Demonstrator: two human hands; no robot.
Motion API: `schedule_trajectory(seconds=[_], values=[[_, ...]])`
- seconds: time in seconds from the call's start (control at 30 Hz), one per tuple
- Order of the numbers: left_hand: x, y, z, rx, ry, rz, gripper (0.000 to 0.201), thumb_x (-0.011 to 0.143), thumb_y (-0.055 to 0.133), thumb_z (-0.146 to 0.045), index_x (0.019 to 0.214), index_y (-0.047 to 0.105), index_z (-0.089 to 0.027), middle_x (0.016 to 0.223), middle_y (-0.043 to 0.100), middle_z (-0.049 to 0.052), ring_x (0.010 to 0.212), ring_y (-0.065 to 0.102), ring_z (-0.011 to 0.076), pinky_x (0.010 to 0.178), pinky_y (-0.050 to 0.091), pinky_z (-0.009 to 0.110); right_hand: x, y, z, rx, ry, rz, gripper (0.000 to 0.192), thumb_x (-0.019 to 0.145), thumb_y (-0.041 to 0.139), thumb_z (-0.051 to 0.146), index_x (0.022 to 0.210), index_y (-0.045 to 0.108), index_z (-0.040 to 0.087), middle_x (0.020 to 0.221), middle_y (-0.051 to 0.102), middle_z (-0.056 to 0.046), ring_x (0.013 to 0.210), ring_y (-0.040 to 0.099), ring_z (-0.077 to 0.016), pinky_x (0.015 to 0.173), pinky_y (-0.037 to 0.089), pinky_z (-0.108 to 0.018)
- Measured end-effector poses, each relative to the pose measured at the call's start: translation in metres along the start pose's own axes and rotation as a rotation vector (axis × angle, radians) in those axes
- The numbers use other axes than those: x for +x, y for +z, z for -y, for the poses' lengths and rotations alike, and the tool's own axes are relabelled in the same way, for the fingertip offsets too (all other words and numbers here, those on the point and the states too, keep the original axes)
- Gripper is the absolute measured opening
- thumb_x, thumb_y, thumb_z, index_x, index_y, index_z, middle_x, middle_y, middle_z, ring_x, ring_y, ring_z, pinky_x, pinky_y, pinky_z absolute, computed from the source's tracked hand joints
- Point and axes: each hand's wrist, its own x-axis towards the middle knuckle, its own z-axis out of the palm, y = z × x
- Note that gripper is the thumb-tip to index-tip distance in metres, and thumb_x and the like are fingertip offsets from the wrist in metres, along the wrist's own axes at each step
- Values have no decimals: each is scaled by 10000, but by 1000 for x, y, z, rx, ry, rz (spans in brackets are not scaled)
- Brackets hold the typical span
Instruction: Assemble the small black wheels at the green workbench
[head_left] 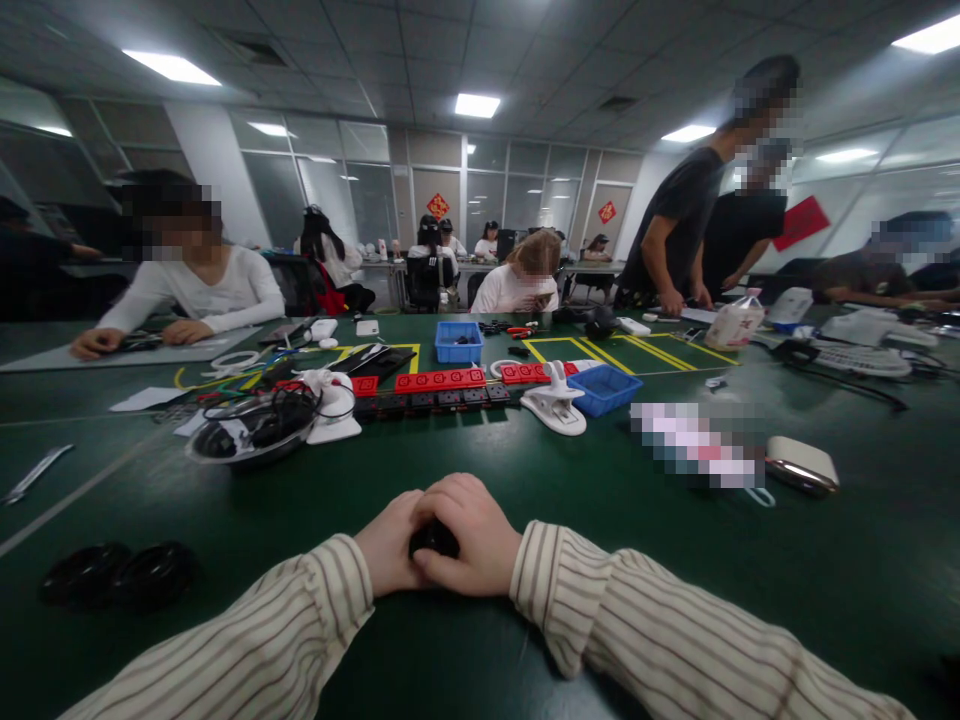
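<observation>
My two hands meet on the green table (pixel 570 500) right in front of me, at six o'clock. My right hand (pixel 469 535) is curled over my left hand (pixel 386 555), and together they close around a small black object (pixel 433 540), mostly hidden between my fingers; I cannot tell what it is. Both sleeves are cream with thin stripes. At eight o'clock, near the table edge, lie two black round pieces (pixel 116 572). Farther out, at eleven o'clock, a clear bowl (pixel 251 430) holds black cables. At twelve o'clock runs a row of red and black power strips (pixel 439 390), with a white clamp (pixel 555 402) and a blue tray (pixel 604 388) just right of it. At two o'clock sits a white case (pixel 801 462). Beyond, other people sit and stand at the table.
</observation>
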Motion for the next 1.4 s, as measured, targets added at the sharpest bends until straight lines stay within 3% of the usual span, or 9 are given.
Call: schedule_trajectory(seconds=[0.23,0.4,0.57,0.8,1.0,1.2,1.4], values=[[-1,0,-3,-1,-4,-25,703,529,761,-408,1131,483,-172,1073,532,81,996,486,284,911,392,443,0,2,-2,-66,157,-6,449,676,682,465,918,509,130,884,509,-44,822,441,-165,750,364,-299],[0,2,-9,35,-38,-67,511,609,684,-348,1051,495,-175,995,545,73,942,511,265,891,406,420,1,3,-2,-42,179,16,445,673,696,466,888,504,127,864,504,-39,803,442,-155,737,373,-281],[2,-3,-10,-42,-38,-26,374,605,642,-268,941,513,-165,924,551,53,878,521,240,828,434,379,0,1,-1,-67,247,51,351,673,708,375,835,503,140,836,482,-19,787,447,-139,702,364,-249],[2,-6,-13,-48,-61,2,311,567,601,-199,866,525,-162,894,542,43,858,520,229,810,440,367,0,-1,0,-22,132,92,207,663,611,213,839,518,157,876,497,-23,826,473,-143,753,385,-248],[2,-8,-16,-107,-71,-7,275,605,591,-213,872,542,-166,925,556,49,890,520,223,849,440,365,1,-1,-1,25,95,124,241,611,451,172,848,496,160,884,508,-43,843,466,-161,784,387,-279],[3,2,-17,-45,-118,-101,347,533,622,-218,876,584,-181,925,579,61,882,531,254,853,444,381,-1,13,-4,44,162,3,249,552,460,165,801,473,171,876,491,-31,831,442,-159,763,375,-274],[9,17,8,9,-150,-176,417,620,548,-245,1032,582,-300,989,609,30,969,545,270,920,433,368,-1,49,-23,-124,350,-196,307,492,654,217,703,437,160,812,485,-25,769,442,-180,704,378,-302]])
